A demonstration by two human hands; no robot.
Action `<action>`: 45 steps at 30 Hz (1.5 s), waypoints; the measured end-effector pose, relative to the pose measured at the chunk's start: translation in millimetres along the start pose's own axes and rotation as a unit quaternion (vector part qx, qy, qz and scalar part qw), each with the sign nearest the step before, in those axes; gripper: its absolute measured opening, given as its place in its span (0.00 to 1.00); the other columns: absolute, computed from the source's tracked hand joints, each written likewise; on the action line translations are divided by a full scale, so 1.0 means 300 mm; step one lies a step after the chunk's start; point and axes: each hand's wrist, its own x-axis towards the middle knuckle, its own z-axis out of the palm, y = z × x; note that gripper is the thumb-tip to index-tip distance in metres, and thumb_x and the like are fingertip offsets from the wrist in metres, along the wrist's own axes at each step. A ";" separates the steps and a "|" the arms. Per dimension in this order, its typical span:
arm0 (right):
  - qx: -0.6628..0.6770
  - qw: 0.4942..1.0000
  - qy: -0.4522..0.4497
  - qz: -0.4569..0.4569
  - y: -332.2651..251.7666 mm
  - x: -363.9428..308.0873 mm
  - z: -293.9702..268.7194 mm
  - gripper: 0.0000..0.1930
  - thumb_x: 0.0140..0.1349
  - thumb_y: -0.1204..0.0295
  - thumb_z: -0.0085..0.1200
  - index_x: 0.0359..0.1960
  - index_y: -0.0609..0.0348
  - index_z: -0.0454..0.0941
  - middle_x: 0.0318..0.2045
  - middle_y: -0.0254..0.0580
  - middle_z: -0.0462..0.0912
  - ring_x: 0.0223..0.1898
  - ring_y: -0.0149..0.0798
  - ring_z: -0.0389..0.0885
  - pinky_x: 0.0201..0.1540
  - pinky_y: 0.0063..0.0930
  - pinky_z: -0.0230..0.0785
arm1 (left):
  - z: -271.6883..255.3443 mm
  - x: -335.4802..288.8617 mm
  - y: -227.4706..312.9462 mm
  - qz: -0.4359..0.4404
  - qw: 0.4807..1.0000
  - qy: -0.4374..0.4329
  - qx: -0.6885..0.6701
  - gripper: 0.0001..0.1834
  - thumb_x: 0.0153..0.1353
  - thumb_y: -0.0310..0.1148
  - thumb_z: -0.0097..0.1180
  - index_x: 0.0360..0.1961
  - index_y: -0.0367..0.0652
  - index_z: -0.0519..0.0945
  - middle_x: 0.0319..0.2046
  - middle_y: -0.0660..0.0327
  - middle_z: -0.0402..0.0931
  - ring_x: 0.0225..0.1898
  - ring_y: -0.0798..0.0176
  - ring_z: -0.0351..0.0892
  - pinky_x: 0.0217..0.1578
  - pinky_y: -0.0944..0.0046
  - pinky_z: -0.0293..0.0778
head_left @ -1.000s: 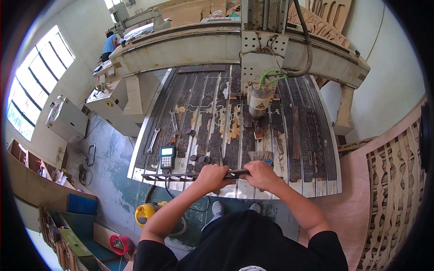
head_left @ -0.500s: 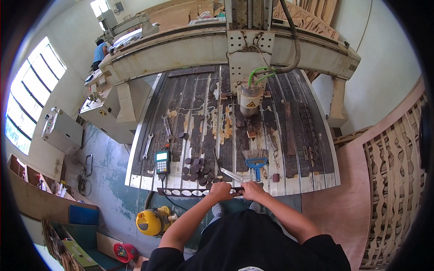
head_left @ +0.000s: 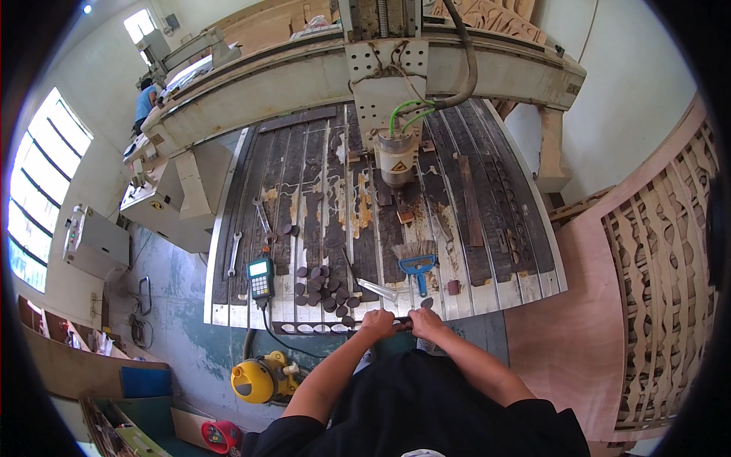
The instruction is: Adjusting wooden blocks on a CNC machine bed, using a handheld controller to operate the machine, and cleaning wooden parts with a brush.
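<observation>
Both my hands are closed around a dark strip (head_left: 285, 328) with a row of round holes, held along the near edge of the machine bed (head_left: 487, 303). My left hand (head_left: 377, 325) grips it near its right part. Close beside it, my right hand (head_left: 427, 324) grips the right end; the fingers' undersides are hidden. One dark disc (head_left: 427, 303) shows just beyond my right hand. Left of my hands lies a loose heap of dark round discs (head_left: 329, 288). A pale-handled tool (head_left: 377, 289) with a thin dark blade lies between the heap and a blue-handled brush (head_left: 419, 265).
A handheld controller (head_left: 260, 279) with a cable and two wrenches (head_left: 234, 254) lie at the bed's left. The machine spindle (head_left: 397, 161) hangs over the middle. A yellow machine (head_left: 254, 380) stands on the floor; a latticed panel (head_left: 651, 297) leans at right. Another person (head_left: 145, 104) is far left.
The whole view has shifted, so the bed sits further left and up. A disc now shows beyond my right hand where none showed before. Both hands keep hold of the strip.
</observation>
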 end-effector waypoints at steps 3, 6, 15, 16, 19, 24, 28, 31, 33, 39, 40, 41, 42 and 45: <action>-0.003 1.000 -0.010 0.015 0.002 0.004 -0.006 0.10 0.53 0.69 0.57 0.32 0.64 0.78 0.32 0.57 0.82 0.38 0.57 0.82 0.40 0.47 0.75 | -0.012 -0.008 0.012 -0.006 1.000 0.000 -0.011 0.39 0.55 0.70 0.47 0.38 0.39 0.84 0.40 0.44 0.80 0.46 0.45 0.80 0.46 0.50 0.75; 0.007 1.000 -0.014 0.020 0.010 0.014 0.000 0.10 0.54 0.69 0.57 0.33 0.63 0.78 0.32 0.57 0.82 0.38 0.57 0.82 0.40 0.47 0.75 | -0.019 -0.006 0.005 -0.010 1.000 0.013 -0.019 0.40 0.53 0.72 0.47 0.37 0.40 0.84 0.38 0.44 0.81 0.44 0.44 0.81 0.45 0.50 0.76; 0.037 0.999 0.028 0.019 -0.025 0.028 0.098 0.12 0.57 0.65 0.56 0.31 0.65 0.77 0.29 0.62 0.80 0.35 0.61 0.81 0.38 0.49 0.73 | 0.008 0.031 -0.107 0.019 0.998 -0.041 -0.033 0.40 0.58 0.71 0.39 0.37 0.43 0.85 0.37 0.45 0.81 0.44 0.45 0.81 0.47 0.48 0.74; 0.043 0.998 0.027 0.024 -0.017 0.026 0.102 0.12 0.57 0.65 0.56 0.31 0.65 0.77 0.30 0.63 0.80 0.35 0.61 0.81 0.38 0.49 0.73 | 0.005 0.030 -0.091 0.023 0.998 -0.043 -0.033 0.40 0.58 0.71 0.39 0.37 0.43 0.85 0.37 0.45 0.81 0.44 0.45 0.81 0.47 0.48 0.74; 0.025 0.999 0.009 0.020 0.002 0.027 0.099 0.13 0.58 0.65 0.54 0.34 0.64 0.77 0.32 0.60 0.80 0.38 0.60 0.81 0.40 0.48 0.74 | -0.015 0.023 -0.061 0.043 0.998 -0.045 -0.011 0.40 0.58 0.71 0.39 0.37 0.44 0.85 0.37 0.46 0.81 0.44 0.45 0.81 0.47 0.48 0.74; 0.016 0.998 -0.019 0.056 0.020 0.021 0.062 0.14 0.60 0.63 0.54 0.36 0.63 0.77 0.35 0.59 0.80 0.40 0.58 0.81 0.42 0.48 0.74 | 0.016 0.032 -0.021 0.002 1.000 0.002 -0.024 0.41 0.56 0.72 0.41 0.39 0.42 0.84 0.39 0.45 0.81 0.44 0.44 0.81 0.47 0.49 0.75; 0.011 0.999 0.009 0.038 0.029 0.022 0.046 0.14 0.60 0.62 0.54 0.34 0.63 0.77 0.33 0.60 0.80 0.38 0.59 0.81 0.41 0.48 0.74 | 0.013 0.036 -0.001 -0.025 1.000 0.001 -0.018 0.42 0.55 0.71 0.43 0.40 0.39 0.84 0.40 0.44 0.81 0.45 0.44 0.81 0.47 0.49 0.75; 0.009 0.999 -0.004 0.043 0.027 0.031 0.035 0.14 0.59 0.62 0.55 0.35 0.63 0.77 0.35 0.60 0.80 0.39 0.59 0.81 0.41 0.48 0.74 | -0.006 0.031 0.003 -0.038 0.999 -0.009 -0.037 0.43 0.54 0.72 0.44 0.41 0.37 0.83 0.41 0.44 0.81 0.46 0.44 0.80 0.48 0.50 0.75; 0.010 0.999 -0.001 0.040 0.033 0.035 0.039 0.14 0.59 0.62 0.55 0.35 0.63 0.77 0.34 0.60 0.80 0.39 0.59 0.81 0.41 0.48 0.74 | -0.007 0.030 -0.002 -0.034 0.999 0.012 -0.017 0.43 0.54 0.71 0.44 0.40 0.37 0.83 0.41 0.44 0.81 0.45 0.44 0.81 0.47 0.50 0.75; 0.063 0.996 0.041 -0.040 0.014 0.045 -0.035 0.12 0.59 0.67 0.54 0.28 0.67 0.75 0.31 0.61 0.81 0.37 0.62 0.80 0.40 0.51 0.72 | -0.084 0.024 -0.032 -0.018 0.999 -0.022 -0.041 0.40 0.52 0.70 0.48 0.40 0.40 0.84 0.40 0.44 0.81 0.43 0.43 0.81 0.47 0.49 0.75; 0.064 0.995 0.038 -0.072 0.009 0.040 -0.068 0.11 0.59 0.68 0.55 0.28 0.66 0.74 0.31 0.59 0.80 0.37 0.61 0.79 0.40 0.50 0.71 | -0.113 0.019 -0.044 -0.018 0.999 -0.021 -0.043 0.40 0.52 0.70 0.48 0.40 0.40 0.84 0.40 0.44 0.81 0.43 0.43 0.81 0.47 0.49 0.75; 0.065 0.992 0.034 -0.105 -0.001 0.028 -0.096 0.10 0.59 0.69 0.55 0.28 0.65 0.73 0.31 0.58 0.80 0.38 0.60 0.78 0.41 0.49 0.70 | -0.143 0.003 -0.057 0.028 0.998 -0.032 -0.052 0.41 0.49 0.70 0.52 0.42 0.40 0.83 0.40 0.44 0.81 0.43 0.43 0.81 0.47 0.49 0.75; 0.063 0.992 0.034 -0.103 0.005 0.020 -0.113 0.10 0.59 0.69 0.55 0.28 0.65 0.73 0.31 0.58 0.80 0.38 0.60 0.78 0.41 0.49 0.70 | -0.174 -0.008 -0.064 0.077 0.994 -0.043 -0.060 0.42 0.47 0.70 0.55 0.44 0.39 0.82 0.40 0.43 0.80 0.43 0.43 0.81 0.47 0.50 0.75; 0.025 0.983 0.101 -0.152 0.011 -0.001 -0.171 0.09 0.57 0.71 0.55 0.30 0.63 0.72 0.31 0.54 0.78 0.39 0.57 0.77 0.42 0.46 0.69 | -0.256 -0.096 -0.106 0.095 0.994 -0.016 -0.056 0.44 0.43 0.68 0.61 0.51 0.40 0.77 0.40 0.45 0.81 0.43 0.43 0.81 0.47 0.51 0.75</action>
